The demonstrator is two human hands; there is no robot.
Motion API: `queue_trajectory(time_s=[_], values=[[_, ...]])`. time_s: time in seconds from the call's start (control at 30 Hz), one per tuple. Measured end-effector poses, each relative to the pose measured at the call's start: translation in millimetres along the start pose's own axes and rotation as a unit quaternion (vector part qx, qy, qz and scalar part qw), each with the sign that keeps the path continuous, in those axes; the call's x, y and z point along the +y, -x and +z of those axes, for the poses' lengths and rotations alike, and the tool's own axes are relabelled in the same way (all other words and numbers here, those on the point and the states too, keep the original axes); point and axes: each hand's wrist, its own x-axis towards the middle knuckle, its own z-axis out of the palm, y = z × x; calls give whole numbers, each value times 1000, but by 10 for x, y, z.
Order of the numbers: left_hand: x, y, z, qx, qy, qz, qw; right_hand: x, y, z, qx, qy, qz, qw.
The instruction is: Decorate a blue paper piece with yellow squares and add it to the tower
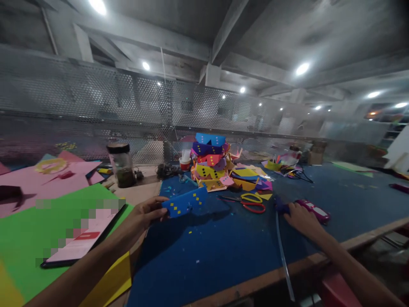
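My left hand (148,212) pinches one end of a strip of blue paper (184,203) between thumb and fingers. Small yellow squares dot the strip, which is held above the blue tabletop. On the right, my right hand (298,217) is closed around a dark blue glue gun (281,206), partly hidden by the fingers. From the gun a long clear glue stick (283,256) stretches toward the table's front edge. Just beyond that hand lies a magenta and white object (315,211) of unclear kind. Scissors (252,203) with yellow and red handles rest between the hands.
A stack of decorated paper bands (209,160) stands at the back centre beside colourful paper scraps (247,175). At left are a dark-lidded jar (120,165), green paper (28,230) and a tablet-like panel (86,238). Perforated metal sheeting (137,98) rises behind the blue table (204,273).
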Motion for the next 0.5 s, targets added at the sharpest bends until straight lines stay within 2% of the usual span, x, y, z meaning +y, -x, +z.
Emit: queue_trajectory(time_s=[0.5], values=[[11, 12, -4, -7, -7, 1, 1000, 69, -6, 52, 3, -25, -5, 1000]])
